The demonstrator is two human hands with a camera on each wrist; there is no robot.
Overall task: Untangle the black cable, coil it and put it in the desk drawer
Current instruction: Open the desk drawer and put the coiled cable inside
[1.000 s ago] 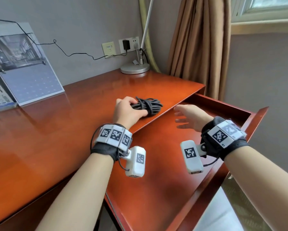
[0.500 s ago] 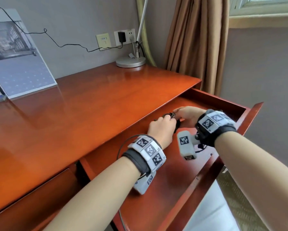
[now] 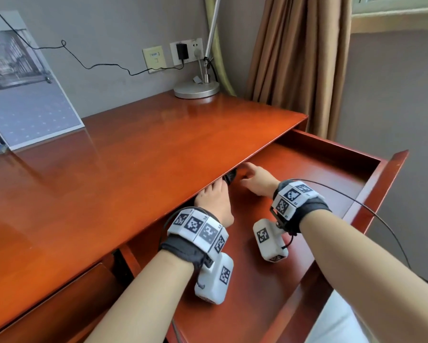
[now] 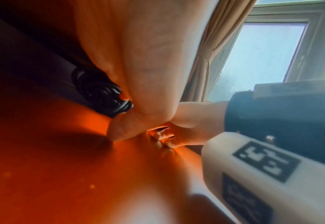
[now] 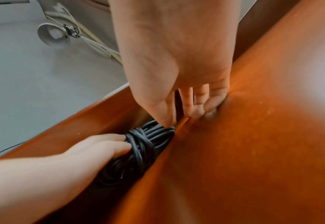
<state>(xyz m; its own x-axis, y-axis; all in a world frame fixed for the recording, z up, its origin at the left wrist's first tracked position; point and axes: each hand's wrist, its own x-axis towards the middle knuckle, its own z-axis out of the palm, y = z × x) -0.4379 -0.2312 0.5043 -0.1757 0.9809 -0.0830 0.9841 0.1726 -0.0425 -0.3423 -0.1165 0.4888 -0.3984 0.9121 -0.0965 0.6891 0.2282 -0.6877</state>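
The coiled black cable (image 3: 230,175) lies inside the open desk drawer (image 3: 378,189), at the back, mostly hidden under the edge of the desk top (image 3: 133,169). My left hand (image 3: 215,199) reaches in under that edge, and its fingers (image 5: 110,144) curl over the wrapped bundle (image 5: 144,145). In the left wrist view the coil (image 4: 100,92) shows beyond the palm. My right hand (image 3: 255,178) is just to the cable's right. Its fingers (image 5: 200,103) are straight on the drawer floor and its thumb tip touches the coil's end.
A lamp base (image 3: 196,89) stands at the desk's back edge by a curtain (image 3: 294,58). A plug (image 3: 182,52) sits in the wall socket, and a thin wire (image 3: 96,66) runs left from it. A picture board (image 3: 27,95) leans at the back left.
A second ago my left hand held the coil on the desk top. It carried it down into the drawer, and both hands have since moved it back under the desk edge.
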